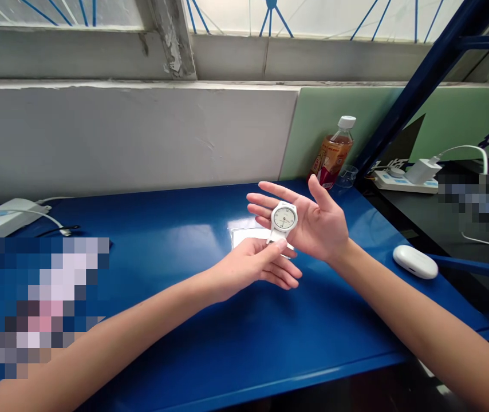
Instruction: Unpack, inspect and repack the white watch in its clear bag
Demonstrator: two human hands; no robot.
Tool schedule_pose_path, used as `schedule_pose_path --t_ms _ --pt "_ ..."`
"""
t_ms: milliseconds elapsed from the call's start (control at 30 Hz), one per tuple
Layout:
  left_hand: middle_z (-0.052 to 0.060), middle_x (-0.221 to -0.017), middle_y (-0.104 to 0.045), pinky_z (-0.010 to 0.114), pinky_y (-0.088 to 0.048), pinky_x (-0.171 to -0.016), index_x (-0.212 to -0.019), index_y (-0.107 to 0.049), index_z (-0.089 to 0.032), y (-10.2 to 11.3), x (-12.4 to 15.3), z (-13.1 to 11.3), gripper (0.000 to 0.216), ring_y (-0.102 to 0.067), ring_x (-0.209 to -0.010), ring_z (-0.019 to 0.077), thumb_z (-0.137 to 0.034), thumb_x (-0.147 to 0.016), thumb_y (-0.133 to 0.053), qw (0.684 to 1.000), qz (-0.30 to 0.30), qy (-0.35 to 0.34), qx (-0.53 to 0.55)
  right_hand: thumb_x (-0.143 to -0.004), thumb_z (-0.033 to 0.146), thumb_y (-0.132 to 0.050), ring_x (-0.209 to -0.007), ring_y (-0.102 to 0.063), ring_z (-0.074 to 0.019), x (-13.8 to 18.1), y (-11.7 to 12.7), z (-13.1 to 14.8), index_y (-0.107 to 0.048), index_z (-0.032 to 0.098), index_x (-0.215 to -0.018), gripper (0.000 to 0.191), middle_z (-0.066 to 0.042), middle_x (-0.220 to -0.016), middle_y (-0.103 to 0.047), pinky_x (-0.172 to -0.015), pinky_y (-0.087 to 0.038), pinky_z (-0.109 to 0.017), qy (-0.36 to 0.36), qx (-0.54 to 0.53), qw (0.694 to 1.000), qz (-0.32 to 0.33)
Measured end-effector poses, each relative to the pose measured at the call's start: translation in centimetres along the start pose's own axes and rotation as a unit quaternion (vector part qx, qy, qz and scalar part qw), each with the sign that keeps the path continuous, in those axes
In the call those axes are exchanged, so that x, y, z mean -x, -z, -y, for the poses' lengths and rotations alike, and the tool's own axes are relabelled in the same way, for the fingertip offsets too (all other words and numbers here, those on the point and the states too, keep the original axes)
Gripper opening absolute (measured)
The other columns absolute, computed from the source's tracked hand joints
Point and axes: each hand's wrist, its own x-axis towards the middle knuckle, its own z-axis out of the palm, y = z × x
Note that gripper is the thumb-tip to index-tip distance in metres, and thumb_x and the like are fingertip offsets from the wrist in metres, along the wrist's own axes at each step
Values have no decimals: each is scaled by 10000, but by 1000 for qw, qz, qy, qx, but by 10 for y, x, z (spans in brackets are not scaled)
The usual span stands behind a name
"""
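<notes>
Left hand (256, 264) pinches the strap of a white watch (284, 220) between thumb and fingers, above the blue table (176, 229); right hand (313, 223) lies flat open, palm up, behind the dial, touching it; drink bottle (334, 153) stands beyond, white case (415, 261) far right

Watch (284, 218) sits on the palm of the right hand (313, 223), above the middle of the table (176, 240). Left hand (255, 264) is just in front of and below it, fingertips on the strap end. Flat packet (248, 236) lies on the table under both hands. Bottle (334, 153) stands behind the right hand at the wall. Earbud case (415, 261) lies right of the right forearm. Power strip (2, 217) at far left, another power strip (403, 182) far right behind.
</notes>
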Motion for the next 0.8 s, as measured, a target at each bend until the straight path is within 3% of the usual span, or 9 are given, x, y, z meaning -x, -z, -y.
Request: schedule_pose_path --t_ms 433,500,600,700,800 --pt "186 -967 -761 375 -575 -855 -1028 -716 -54 5 -1 -2 521 -749 -860 253 -529 -814 -742 999 19 -5 42 -870 709 -464 -1173 -649 -296 -2 6 -1 -717 196 -1122 625 -107 -1221 -719 -974 -520 -462 -21 -4 999 32" --pt "180 -956 -763 391 -574 -867 -1007 -719 -57 6 0 -7 519 -748 -867 262 -534 -806 -747 999 -3 -30 28 -876 657 -521 -1128 -664 -276 -4 9 -2 -722 196 -1098 549 -100 -1157 -739 -970 -522 -438 -4 29 1000 5" --pt "165 -966 -763 414 -568 -892 -1008 -709 -83 15 -2 -15 492 -743 -912 278 -548 -844 -701 988 -84 -122 -51 -862 524 -649 -1040 -676 -220 -8 15 -2 -722 213 -1058 375 -64 -1068 -743 -949 -524 -366 71 146 985 -63" --pt "126 -1000 -757 392 -556 -903 -1035 -695 -138 32 -6 -18 379 -731 -954 272 -491 -913 -632 925 -202 -238 -215 -861 481 -673 -867 -672 -170 -9 17 2 -711 216 -1074 342 -29 -914 -711 -798 -541 -295 135 270 948 -101" --pt "112 -1024 -749 389 -538 -906 -1113 -691 -170 50 -10 -14 325 -714 -973 278 -416 -975 -529 806 -259 -295 -442 -897 505 -611 -614 -600 -126 -6 17 3 -686 208 -1132 386 21 -699 -629 -574 -477 -246 156 331 925 -104"
